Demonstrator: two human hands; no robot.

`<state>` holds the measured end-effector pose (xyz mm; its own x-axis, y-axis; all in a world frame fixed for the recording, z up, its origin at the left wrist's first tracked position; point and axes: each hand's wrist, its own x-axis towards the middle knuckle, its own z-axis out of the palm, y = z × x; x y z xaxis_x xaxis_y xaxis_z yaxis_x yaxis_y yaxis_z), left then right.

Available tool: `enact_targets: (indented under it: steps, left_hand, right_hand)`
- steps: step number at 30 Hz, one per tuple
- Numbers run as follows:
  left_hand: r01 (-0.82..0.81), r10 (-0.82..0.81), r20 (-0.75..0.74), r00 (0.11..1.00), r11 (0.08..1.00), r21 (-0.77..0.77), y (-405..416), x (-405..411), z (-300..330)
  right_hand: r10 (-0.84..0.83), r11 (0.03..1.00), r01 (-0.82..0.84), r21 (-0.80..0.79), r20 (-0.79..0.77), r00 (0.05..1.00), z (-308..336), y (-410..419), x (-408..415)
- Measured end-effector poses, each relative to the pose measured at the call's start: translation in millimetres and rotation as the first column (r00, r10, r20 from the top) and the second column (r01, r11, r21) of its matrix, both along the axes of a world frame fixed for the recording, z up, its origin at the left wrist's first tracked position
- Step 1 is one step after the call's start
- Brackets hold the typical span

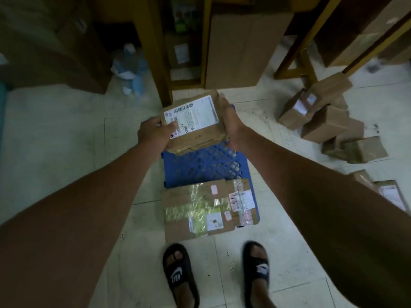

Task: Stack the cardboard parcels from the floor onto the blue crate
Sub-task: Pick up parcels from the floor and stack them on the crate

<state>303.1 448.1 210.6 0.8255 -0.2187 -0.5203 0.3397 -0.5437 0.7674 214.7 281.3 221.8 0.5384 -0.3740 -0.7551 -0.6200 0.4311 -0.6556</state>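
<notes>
"Head view, starting down at the sandals (180, 275): anything risky there?"

"Toes just short of the flat parcel (200, 211), lying on the near end of the blue crate (200, 165) and seemingly overhanging its near edge. Could get kicked askew or tipped off by one careless step forward."

"And above the bare lattice?"

"Held parcel (195, 121) up in the air over the far half of the crate, not yet set down. Left hand (153, 132) clasping its near-left corner, thumb across the label; right hand (231, 121) wrapped round the right edge. Looks crumpled and soft along the near side, so likely to sag or buckle if squeezed harder."

"Worst case on the way down?"

"Landing half on the flat parcel, half on plastic, then rocking. Or going too far out and sliding off the far rim, hidden behind the parcel itself. Better lowered level and let go only once flat."

"Further out?"

"Off to the right, well apart from the crate, a loose pile of parcels (322, 117) on the tiled floor (66, 134), some leaning on one another; liable to tumble if pulled from the bottom. Beyond, a yellow shelf post (160, 63) just behind the crate: easy to clip with a parcel corner. Dim and blurred back there; hard to say more."
</notes>
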Motion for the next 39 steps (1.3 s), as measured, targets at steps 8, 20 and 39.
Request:
enact_targets:
  steps: [8, 20, 39]
  left_hand:
    - [0.084, -0.097, 0.101, 0.990, 0.989, 0.123, 38, 10, -105]
    - [0.004, -0.008, 0.016, 1.000, 0.970, 0.242, 76, -20, -269]
    - [0.099, -0.102, -0.013, 0.995, 0.905, 0.415, 71, -22, -276]
  right_hand:
    - [0.154, 0.967, -0.177, -0.186, -0.129, 0.980, -130, 43, 12]
    - [0.248, 0.944, -0.288, -0.160, -0.233, 0.940, -298, 72, 4]
    - [0.361, 0.790, -0.497, -0.359, -0.383, 0.850, -306, 54, -15]
